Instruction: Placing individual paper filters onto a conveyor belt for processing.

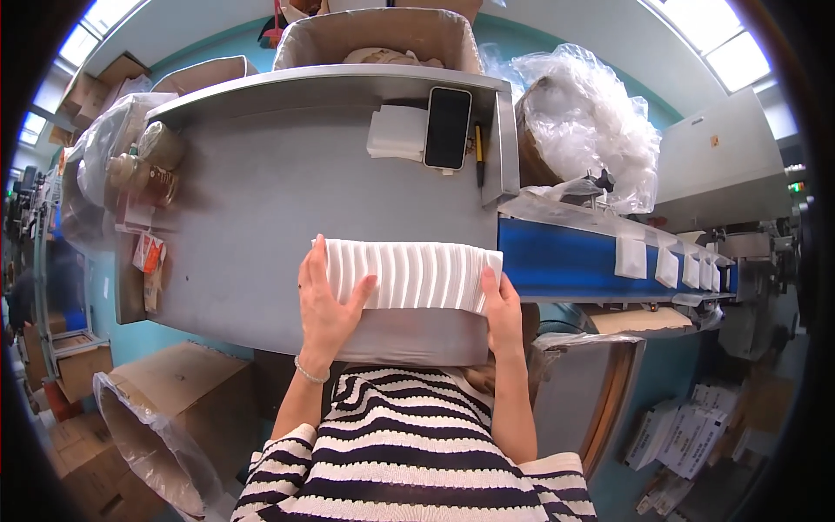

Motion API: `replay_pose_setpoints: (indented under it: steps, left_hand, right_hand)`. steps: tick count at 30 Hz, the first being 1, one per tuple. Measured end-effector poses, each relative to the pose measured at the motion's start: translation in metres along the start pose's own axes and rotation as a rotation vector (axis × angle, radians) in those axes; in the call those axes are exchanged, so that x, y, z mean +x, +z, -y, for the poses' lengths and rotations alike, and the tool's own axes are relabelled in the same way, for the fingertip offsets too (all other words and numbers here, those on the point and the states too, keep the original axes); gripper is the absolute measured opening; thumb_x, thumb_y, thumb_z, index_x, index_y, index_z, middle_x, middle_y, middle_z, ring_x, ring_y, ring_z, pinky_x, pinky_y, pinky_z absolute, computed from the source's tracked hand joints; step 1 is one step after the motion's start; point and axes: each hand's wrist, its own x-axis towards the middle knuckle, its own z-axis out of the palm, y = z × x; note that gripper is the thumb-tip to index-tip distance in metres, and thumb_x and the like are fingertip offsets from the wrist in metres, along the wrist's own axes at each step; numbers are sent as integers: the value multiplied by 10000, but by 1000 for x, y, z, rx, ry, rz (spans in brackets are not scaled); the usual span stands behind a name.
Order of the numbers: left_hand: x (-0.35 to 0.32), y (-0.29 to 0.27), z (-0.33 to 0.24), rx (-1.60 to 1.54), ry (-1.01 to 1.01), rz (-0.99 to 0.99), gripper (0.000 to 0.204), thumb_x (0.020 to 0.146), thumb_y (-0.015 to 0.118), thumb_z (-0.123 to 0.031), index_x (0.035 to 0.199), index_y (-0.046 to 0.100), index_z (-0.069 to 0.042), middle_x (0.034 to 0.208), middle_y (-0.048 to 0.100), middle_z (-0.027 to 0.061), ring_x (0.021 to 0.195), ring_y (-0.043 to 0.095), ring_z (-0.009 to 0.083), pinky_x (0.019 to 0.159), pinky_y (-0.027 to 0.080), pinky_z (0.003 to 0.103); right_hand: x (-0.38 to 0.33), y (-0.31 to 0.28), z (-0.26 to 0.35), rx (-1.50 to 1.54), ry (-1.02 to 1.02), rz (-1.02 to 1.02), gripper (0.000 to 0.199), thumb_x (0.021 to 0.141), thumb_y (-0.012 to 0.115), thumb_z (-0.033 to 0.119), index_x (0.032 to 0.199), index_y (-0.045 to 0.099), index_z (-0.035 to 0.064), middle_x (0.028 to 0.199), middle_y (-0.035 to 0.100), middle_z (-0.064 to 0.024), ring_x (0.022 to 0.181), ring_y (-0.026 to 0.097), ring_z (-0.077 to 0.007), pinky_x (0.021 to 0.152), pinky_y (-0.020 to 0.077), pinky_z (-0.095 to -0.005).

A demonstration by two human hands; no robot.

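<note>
Row of white folded pads [409,274] pressed endwise over front of gray worktable [287,209]; whether resting on it, cannot tell. Left hand [330,304] grips left end, thumb on near side; right hand [504,309] grips right end. Likely risk: middle lacks finger support, so slackened pressure could spill pads; uneven squeeze could bow row. Right end near blue conveyor belt [557,259]; sideways drift could catch its edge.

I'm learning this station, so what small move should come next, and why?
Probably squeeze the white stack gently inward: the left hand and right hand already hold its opposite ends, and its ridges look wider apart in the middle than near the right end.
</note>
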Motion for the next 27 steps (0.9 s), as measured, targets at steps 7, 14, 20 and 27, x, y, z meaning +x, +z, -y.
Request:
replay_pose_setpoints:
  steps: [7, 14, 20, 27]
  left_hand:
    - [-3, 4, -5, 12, 58, -7, 915, 785, 744, -438, 1416, 288, 43, 1340, 425, 249, 1257, 407, 387, 1037, 354, 452]
    - [-8, 12, -16, 52, 47, 27, 1009, 741, 768, -478, 1443, 245, 24, 1423, 291, 279, 1314, 318, 409, 1058, 307, 487]
    - [-6, 12, -12, 34, 47, 30, 999, 751, 759, -481, 1442, 246, 27, 1408, 326, 277, 1308, 325, 414, 1054, 300, 494]
    - [-5, 15, -18, 31, 43, 31, 986, 758, 758, -465, 1440, 248, 31, 1399, 339, 284, 1298, 343, 413, 1053, 308, 493]
  right_hand:
    - [-12, -32, -13, 532, 358, -188, 309, 927, 597, 187, 1175, 550, 9, 1034, 638, -69, 864, 628, -161, 698, 548, -303]
    - [-3, 2, 5, -177, -59, -24, 386, 964, 571, 342, 1146, 582, 2, 1010, 637, -61, 883, 555, -109, 796, 457, -294]
    - [-15, -37, 3, 439, 469, 195, 348, 925, 632, 254, 1199, 574, 47, 954, 637, -17, 794, 579, -112, 609, 428, -241]
    - [-8, -29, -4, 417, 429, -49, 302, 938, 613, 241, 1159, 573, 39, 995, 628, -59, 849, 603, -126, 659, 513, -262]
